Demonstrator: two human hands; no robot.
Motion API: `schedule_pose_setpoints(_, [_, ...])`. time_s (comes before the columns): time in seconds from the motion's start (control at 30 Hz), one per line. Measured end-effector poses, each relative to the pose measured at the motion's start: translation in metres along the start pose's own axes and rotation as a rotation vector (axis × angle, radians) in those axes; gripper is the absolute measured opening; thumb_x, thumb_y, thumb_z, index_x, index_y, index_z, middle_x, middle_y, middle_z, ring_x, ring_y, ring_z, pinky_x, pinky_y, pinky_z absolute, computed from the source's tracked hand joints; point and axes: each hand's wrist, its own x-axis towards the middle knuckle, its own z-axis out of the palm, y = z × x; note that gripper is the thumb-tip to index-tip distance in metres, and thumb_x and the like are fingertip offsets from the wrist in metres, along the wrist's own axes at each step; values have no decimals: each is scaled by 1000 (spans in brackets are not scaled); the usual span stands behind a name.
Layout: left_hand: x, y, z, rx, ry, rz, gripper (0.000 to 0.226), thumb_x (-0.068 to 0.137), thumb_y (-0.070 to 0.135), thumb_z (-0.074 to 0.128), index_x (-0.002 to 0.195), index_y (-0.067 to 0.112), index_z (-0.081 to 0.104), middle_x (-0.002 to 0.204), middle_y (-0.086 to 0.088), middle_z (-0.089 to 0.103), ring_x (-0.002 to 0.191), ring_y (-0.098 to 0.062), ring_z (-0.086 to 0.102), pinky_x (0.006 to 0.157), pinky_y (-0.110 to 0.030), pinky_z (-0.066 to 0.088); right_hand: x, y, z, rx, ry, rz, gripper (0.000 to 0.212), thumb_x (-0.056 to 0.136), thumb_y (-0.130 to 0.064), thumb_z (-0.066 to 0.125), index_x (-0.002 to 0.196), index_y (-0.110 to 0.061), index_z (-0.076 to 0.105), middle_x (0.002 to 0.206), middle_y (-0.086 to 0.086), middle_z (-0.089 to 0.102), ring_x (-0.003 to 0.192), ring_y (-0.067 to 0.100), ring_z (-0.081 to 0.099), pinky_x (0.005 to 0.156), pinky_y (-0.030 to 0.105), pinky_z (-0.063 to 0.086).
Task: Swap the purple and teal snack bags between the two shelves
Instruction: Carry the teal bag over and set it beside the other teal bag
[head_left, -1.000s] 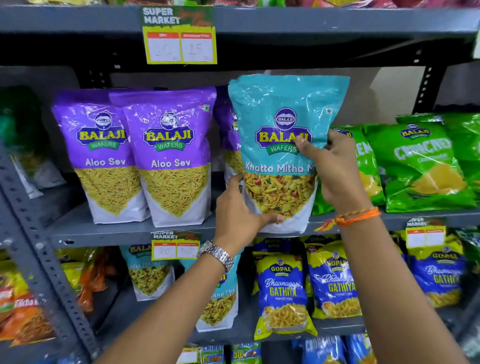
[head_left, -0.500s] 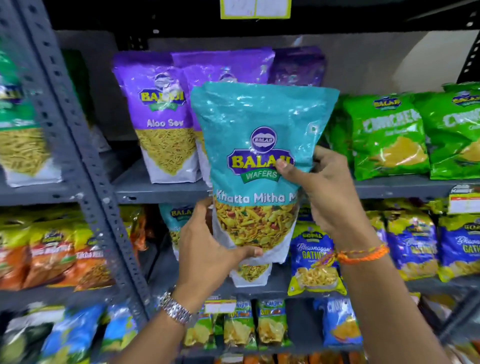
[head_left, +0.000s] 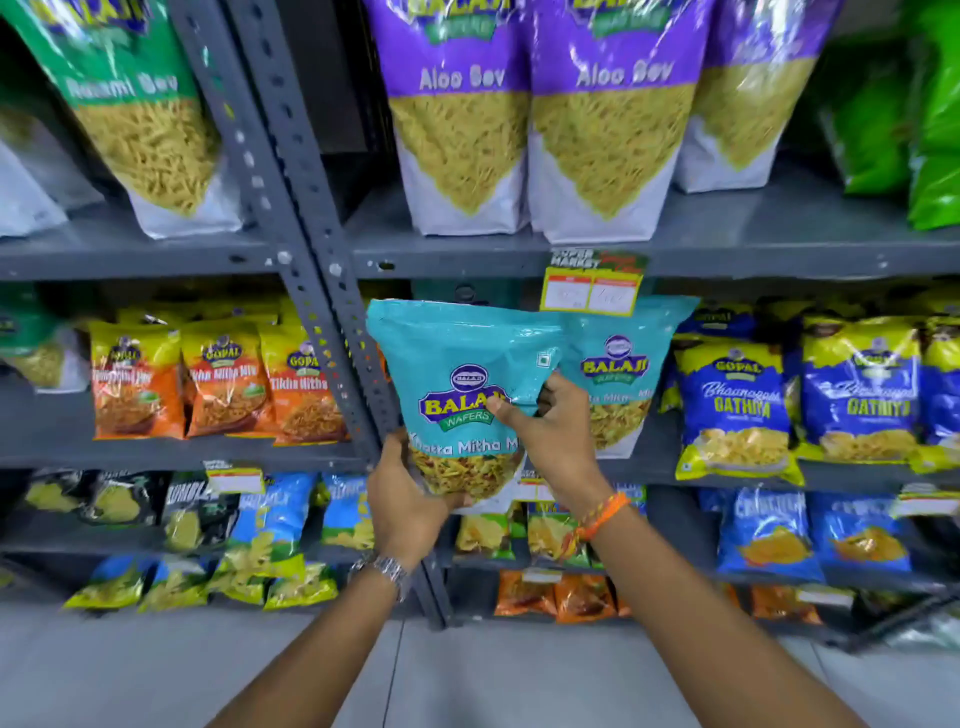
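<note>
Three purple plastic Aloo Sev snack bags (head_left: 460, 104) stand above; two teal plastic Khatta Mitha snack bags (head_left: 457, 364) below.

A shop: grey metal shelves (head_left: 727, 260) carry rows of packaged snack bags (head_left: 732, 410), and a yellow "Super Market" price tag (head_left: 592, 286) hangs at twelve o'clock.
</note>
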Motion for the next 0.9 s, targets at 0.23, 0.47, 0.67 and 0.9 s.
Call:
schedule_pose_setpoints(0.23, [34,-28,22,72,-95,-66,105,44,19,102,136,10,50,126,-9,70,118,-27,66,90,-37,57,35,52,12,-56,67,80,29,81,-4,77,109,-7,70,105,6,75,105,23,72,87,37,61])
schedule_pose_setpoints(0.47, [72,-27,51,35,-103,-123,98,48,9,100,131,4,47,125,-12,67,112,-19,61,82,-28,48,77,60,15,-73,77,38,28,81,-2,76,108,-6,68,110,12,74,106,25,72,88,38,61])
schedule_pose_setpoints(0.67, [91,-39,69,61,-47,-179,88,55,7,95,129,7,47,124,-13,66,115,-29,63,84,-32,50,96,75,26,-124,34,51,33,81,0,76,113,-5,66,115,13,73,109,26,70,93,45,60])
schedule_pose_setpoints(0.9, [106,-43,74,87,-73,-152,91,59,6,93,137,4,46,131,-18,65,121,-31,62,93,-36,51,116,84,24,-118,44,75,33,84,0,73,115,-4,63,122,19,71,113,32,69,96,51,57])
